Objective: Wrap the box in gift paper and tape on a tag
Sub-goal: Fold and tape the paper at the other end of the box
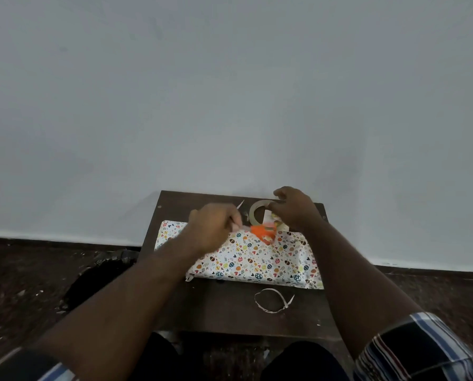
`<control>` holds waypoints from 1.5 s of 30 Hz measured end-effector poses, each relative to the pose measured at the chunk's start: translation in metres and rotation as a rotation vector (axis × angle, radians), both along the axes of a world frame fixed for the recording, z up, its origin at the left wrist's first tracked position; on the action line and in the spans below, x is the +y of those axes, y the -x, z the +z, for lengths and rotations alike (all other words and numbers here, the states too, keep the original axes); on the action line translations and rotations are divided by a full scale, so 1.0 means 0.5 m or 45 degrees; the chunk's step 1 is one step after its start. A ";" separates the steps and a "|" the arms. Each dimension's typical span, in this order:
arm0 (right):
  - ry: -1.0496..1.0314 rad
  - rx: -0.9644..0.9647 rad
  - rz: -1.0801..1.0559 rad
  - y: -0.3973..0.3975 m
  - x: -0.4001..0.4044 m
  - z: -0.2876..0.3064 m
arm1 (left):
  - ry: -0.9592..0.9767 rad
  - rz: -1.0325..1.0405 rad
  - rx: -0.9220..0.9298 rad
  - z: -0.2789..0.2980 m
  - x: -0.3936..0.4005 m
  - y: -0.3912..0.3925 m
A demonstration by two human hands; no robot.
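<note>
From where I'm watching on the head cam, the wrapped box (246, 259) lies flat across the middle of the small dark table (218, 312), covered in white gift paper with little coloured eggs and hearts. The left hand (213, 229) hovers over the box's far left part, fingers curled around something thin and pale, probably a strip of tape, though it's blurry and I can't say for sure. The orange scissors (262, 233) rest on the far edge of the box, just beside that hand. The right hand (294, 209) is at the back of the table with its fingers curled, pinching the rim of the tape roll (254, 213), which lies flat on the tabletop. A small pale card, likely the tag (272, 218), peeks out between the roll and the right hand, partly hidden. Near the front edge of the table there's a curled loop of paper strip (273, 301), well apart from the box. A plain wall (229, 92) fills the background.
</note>
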State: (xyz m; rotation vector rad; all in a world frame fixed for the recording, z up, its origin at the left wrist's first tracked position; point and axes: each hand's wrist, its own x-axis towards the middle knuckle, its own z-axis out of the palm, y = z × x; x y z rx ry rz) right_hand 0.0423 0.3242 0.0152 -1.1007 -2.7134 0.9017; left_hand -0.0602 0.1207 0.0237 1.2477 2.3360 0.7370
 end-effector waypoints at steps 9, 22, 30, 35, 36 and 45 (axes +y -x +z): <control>0.049 0.147 -0.061 0.001 -0.036 -0.012 | 0.048 0.667 -0.234 -0.062 -0.006 0.165; -0.021 0.192 -0.102 -0.011 -0.077 -0.028 | 0.387 0.449 0.189 -0.035 -0.011 0.127; 0.021 0.248 -0.167 -0.054 -0.114 0.020 | 0.737 -0.441 0.377 -0.016 0.007 -0.049; 0.019 0.465 -0.352 -0.122 -0.120 0.084 | 0.526 -0.304 0.482 0.016 -0.001 -0.066; -0.010 0.545 -0.403 -0.130 -0.118 0.108 | 0.471 -0.265 0.502 0.033 -0.003 -0.067; 0.457 1.561 -1.011 -0.203 -0.167 0.276 | 0.078 0.185 0.547 0.184 -0.049 -0.084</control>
